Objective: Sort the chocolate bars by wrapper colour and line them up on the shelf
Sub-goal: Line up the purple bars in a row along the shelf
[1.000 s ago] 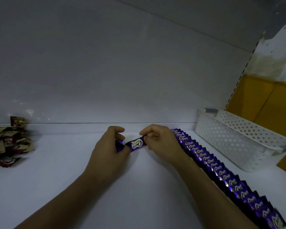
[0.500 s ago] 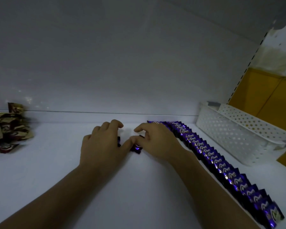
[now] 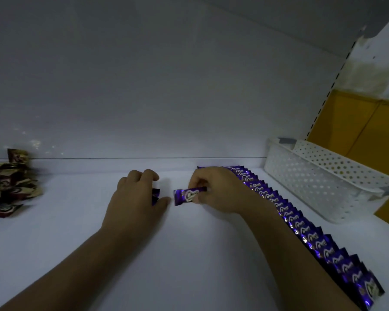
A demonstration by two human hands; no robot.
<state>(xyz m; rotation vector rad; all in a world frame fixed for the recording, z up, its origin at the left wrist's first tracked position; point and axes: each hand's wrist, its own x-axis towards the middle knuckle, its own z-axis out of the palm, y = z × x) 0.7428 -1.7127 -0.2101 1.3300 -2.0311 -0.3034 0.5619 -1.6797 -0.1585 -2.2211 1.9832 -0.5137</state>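
Pinched by one end in the curled fingers of the right hand (image 3: 216,194): purple bar (image 3: 189,195), mid-shelf (image 3: 189,254), just off the far end of the purple row (image 3: 301,223) running toward 4 o'clock. At its 9 o'clock, left hand (image 3: 135,198) curled round a second purple bar (image 3: 155,195). Could slip from so slight a pinch, or nudge the overlapped row askew with the right forearm lying alongside.

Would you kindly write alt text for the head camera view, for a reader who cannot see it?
The right hand pinches a purple chocolate bar at a white shelf while the left hand curls over a second purple bar. A long row of purple bars runs along the right beside a white basket; brown-wrapped bars lie piled far left.
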